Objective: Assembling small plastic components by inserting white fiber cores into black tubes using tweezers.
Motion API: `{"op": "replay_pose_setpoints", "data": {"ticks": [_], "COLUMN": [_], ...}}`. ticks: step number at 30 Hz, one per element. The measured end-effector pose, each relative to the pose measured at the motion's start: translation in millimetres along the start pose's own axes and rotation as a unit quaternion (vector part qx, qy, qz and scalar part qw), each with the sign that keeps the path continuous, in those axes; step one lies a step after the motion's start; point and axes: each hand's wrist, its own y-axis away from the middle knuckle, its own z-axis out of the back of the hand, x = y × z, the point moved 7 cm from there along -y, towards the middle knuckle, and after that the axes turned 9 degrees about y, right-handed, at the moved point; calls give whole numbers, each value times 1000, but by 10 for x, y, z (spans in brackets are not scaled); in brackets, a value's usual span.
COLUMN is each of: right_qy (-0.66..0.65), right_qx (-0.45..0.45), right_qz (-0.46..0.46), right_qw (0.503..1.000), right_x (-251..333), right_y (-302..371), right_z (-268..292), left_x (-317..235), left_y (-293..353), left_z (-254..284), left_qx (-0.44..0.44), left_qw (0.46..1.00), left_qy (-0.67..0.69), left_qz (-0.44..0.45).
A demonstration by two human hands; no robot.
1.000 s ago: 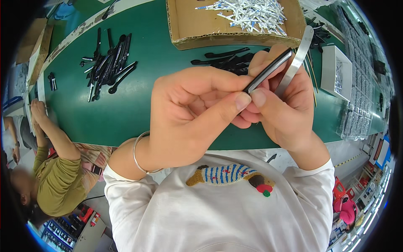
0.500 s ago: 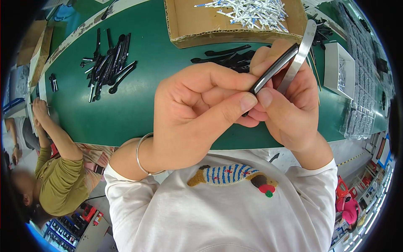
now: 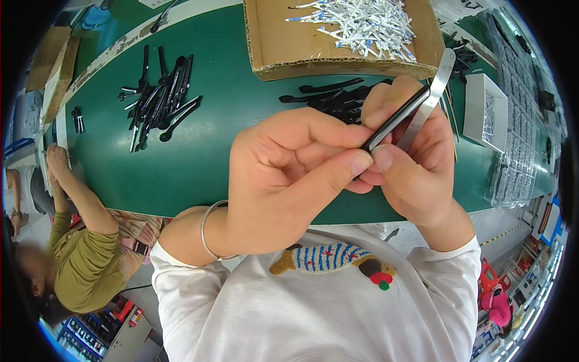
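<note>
Both hands pinching one slim black plastic strip point(image 3: 395, 120)

Left hand point(image 3: 289, 181) and right hand point(image 3: 416, 163) have closed tighter since a second ago, raised above the green table point(image 3: 205, 157); flat metal tweezers point(image 3: 431, 96) stay tucked in the right.

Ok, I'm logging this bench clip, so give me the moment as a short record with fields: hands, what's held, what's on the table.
left hand: pinches the near end of a slim black strip
right hand: grips the same strip together with metal tweezers
table: green, with a pile of black parts at left and more black parts behind the hands
cardboard tray: holds white slips
co-worker's arm: rests at the left table edge
</note>
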Motion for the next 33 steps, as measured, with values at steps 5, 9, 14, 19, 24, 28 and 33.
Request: {"op": "replay_pose_setpoints", "data": {"ticks": [5, 9, 14, 19, 24, 28, 33], "right_qy": [1, 4, 30, 34, 37, 20, 7], "right_qx": [13, 16, 14, 15, 14, 2, 3], "right_qz": [9, 10, 30, 15, 33, 38, 28], "right_qw": [1000, 1000, 999, 999, 999, 999, 1000], "right_x": [-26, -25, -6, -3, 2, 45, 31], "right_y": [0, 1, 14, 13, -7, -16, -7], "right_z": [27, 22, 44, 21, 27, -17, 11], "left_x": [-24, -31, -39, -32, -29, -19, 0], "left_y": [6, -2, 5, 12, 18, 22, 24], "left_z": [-9, -8, -14, -9, -20, -25, -34], "left_qx": [8, 7, 21, 28, 22, 20, 23], "left_qw": [1000, 999, 999, 999, 999, 999, 999], "left_qy": [-12, -32, -43, -43, -38, -34, -36], "left_qz": [-5, -8, -17, -16, -10, -14, -9]}}
